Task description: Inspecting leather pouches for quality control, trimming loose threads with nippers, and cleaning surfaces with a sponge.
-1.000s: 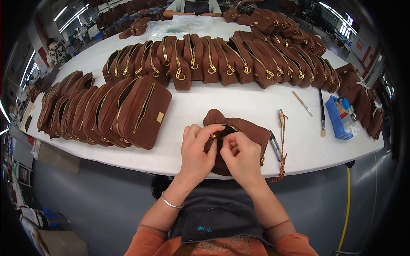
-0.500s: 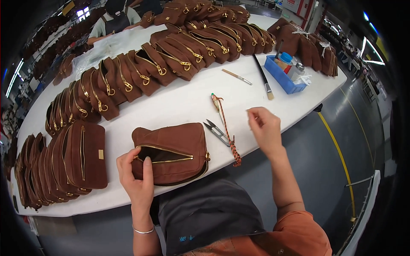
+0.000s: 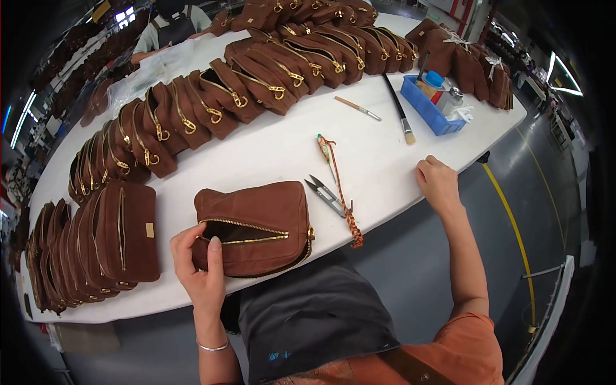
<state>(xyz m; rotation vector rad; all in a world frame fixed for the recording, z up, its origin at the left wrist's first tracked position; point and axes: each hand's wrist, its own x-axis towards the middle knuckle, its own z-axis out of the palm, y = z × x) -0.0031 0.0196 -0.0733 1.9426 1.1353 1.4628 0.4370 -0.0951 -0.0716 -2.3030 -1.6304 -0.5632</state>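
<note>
A brown zip pouch point(image 3: 269, 199) lies near the table's front edge, its gold front zipper parted into a dark opening. My left hand point(image 3: 200, 263) is closed on the pouch's left side, thumb and fingers at the end of that opening. Over the table's right edge, my right hand point(image 3: 439, 185) has its fingers curled together, away from the pouch; whether anything is in them is hidden. Thread snips point(image 3: 326, 196) lie just right of the pouch. Beside them is an awl-like tool point(image 3: 323, 151) with a braided orange cord point(image 3: 341, 183).
Rows of brown pouches point(image 3: 212, 106) curve across the back, and more pouches point(image 3: 138, 234) stand at left. A blue bin point(image 3: 431, 115) holds bottles at right. Near it lie a black brush point(image 3: 398, 109) and a thin tool point(image 3: 357, 108). Another person point(image 3: 173, 32) is across the table.
My right hand has swung right and farther from me, from beside the snips to the table's right edge. My left hand keeps its grip on the pouch.
</note>
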